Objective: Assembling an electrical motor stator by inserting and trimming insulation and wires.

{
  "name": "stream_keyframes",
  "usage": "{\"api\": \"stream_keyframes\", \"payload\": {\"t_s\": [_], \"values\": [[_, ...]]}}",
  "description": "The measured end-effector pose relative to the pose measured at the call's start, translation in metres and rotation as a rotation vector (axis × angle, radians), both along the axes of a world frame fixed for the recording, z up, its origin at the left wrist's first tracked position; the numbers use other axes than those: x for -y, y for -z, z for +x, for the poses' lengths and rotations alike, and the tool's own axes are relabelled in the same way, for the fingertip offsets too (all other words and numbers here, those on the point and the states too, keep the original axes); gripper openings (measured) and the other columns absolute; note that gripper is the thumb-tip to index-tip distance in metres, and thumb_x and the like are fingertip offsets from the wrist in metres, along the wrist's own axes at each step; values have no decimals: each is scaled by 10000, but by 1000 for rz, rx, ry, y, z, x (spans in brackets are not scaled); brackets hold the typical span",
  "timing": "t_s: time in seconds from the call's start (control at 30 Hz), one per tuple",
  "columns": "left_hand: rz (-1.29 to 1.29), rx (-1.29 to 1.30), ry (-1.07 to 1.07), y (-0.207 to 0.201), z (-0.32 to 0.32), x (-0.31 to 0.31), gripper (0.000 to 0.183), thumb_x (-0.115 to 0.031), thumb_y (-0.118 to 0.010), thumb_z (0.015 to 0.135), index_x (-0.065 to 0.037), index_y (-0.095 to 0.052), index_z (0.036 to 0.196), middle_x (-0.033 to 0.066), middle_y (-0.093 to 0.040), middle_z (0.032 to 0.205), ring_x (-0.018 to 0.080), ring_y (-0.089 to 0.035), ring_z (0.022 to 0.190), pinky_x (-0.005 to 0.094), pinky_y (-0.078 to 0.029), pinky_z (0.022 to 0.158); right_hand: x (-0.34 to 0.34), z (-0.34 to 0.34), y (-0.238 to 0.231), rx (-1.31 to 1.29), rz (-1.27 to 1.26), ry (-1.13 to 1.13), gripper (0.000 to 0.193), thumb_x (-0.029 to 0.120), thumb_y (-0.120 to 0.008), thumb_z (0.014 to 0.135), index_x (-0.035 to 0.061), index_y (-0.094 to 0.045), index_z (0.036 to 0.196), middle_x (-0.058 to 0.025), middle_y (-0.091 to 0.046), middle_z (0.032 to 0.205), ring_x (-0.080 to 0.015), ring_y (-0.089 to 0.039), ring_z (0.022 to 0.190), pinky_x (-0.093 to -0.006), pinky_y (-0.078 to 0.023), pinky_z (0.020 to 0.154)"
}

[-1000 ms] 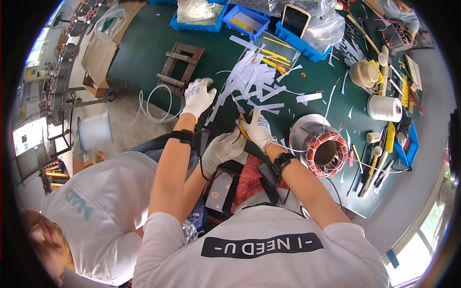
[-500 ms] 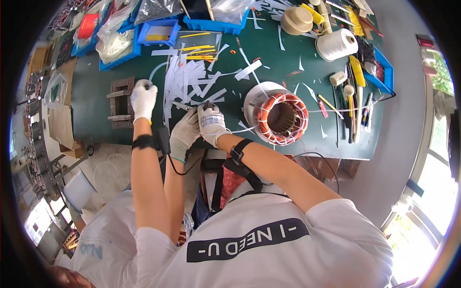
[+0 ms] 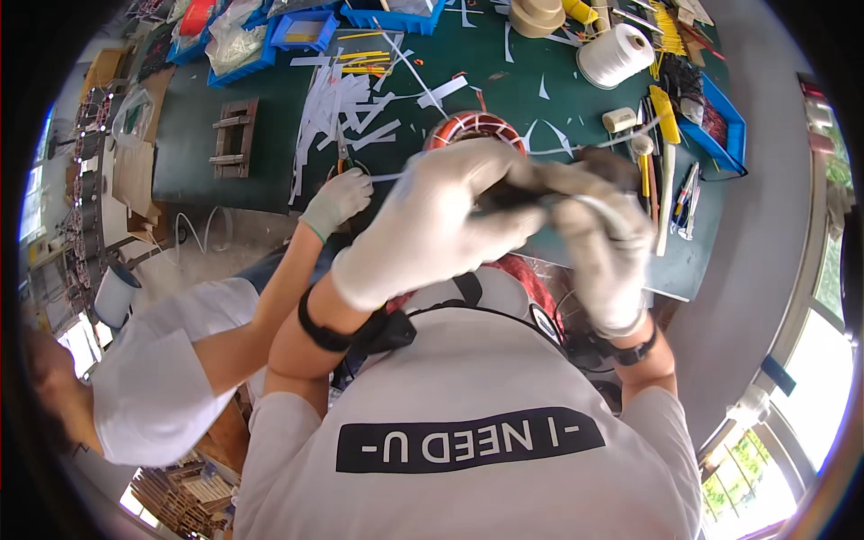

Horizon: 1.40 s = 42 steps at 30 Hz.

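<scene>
My left hand, in a white glove, is raised in front of the table with its fingers and thumb curled round a dark thing too blurred to name. Facing it, my right hand, also gloved and smeared by motion, has its fingers bent in at the right side. A dark brownish shape shows just above the right fingers. Behind my hands stands a motor stator with orange-red windings laced with white cord; my left hand hides most of it. A white cord stretches away to the right.
A co-worker's gloved hand is at the left beside scissors. White paper strips lie beyond. At the right are a white thread cone, brushes, hand tools and a blue bin. A wooden frame lies far left.
My left hand has come right from beside the wooden frame, and my right hand has moved right from the scissors. Both are now raised near each other. The co-worker's hand stays by the scissors.
</scene>
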<state>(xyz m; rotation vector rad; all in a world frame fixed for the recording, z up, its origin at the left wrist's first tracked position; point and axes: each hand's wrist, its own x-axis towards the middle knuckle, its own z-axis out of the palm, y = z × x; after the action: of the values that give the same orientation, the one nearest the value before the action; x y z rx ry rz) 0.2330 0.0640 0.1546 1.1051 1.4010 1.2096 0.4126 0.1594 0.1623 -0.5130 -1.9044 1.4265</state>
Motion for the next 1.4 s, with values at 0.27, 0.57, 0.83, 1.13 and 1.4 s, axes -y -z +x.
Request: {"api": "stream_keyframes", "payload": {"t_s": [0.27, 0.57, 0.83, 1.13, 1.4], "values": [[359, -1619, 735, 148, 46, -48, 208, -213, -559, 916, -241, -712, 1053, -58, -698, 1115, 182, -690, 849, 373, -541, 681, -39, 182, 1, -177, -606, 519, 318, 249, -538, 1063, 9, -576, 1268, -96, -682, 939, -98, -618, 641, -237, -524, 582], [19, -292, 247, 97, 65, -63, 181, -140, -693, 941, -62, -767, 1087, 73, -759, 1012, 168, -715, 945, 299, -553, 852, -17, 155, 60, 20, -752, 280, 388, 110, -640, 988, -81, -584, 1321, -95, -681, 974, -144, -667, 770, -283, -561, 711], [96, -263, 46, 64, 51, -78, 270, -72, -627, 981, -47, -698, 1240, 45, -734, 1053, 101, -676, 980, 252, -542, 860, -38, 93, 83, -100, -646, 315, 280, 147, -690, 967, -27, -679, 1185, -45, -692, 945, -104, -643, 756, -235, -527, 709], [-84, -861, 576, 131, 56, -58, 277, -222, -609, 954, -133, -745, 1178, 133, -745, 1067, 292, -717, 946, 384, -543, 872, -18, 125, 132, 96, -915, 503, 261, 153, -682, 966, 2, -673, 1179, -16, -700, 894, -64, -606, 668, -205, -500, 579], [-186, -78, 351, 119, 55, -83, 255, -123, -675, 965, -4, -730, 1183, 82, -760, 996, 120, -680, 924, 262, -514, 874, -18, 84, 121, -93, -631, 392, 220, 230, -632, 1022, 15, -596, 1054, -52, -695, 894, -67, -587, 575, -206, -454, 505]]}}
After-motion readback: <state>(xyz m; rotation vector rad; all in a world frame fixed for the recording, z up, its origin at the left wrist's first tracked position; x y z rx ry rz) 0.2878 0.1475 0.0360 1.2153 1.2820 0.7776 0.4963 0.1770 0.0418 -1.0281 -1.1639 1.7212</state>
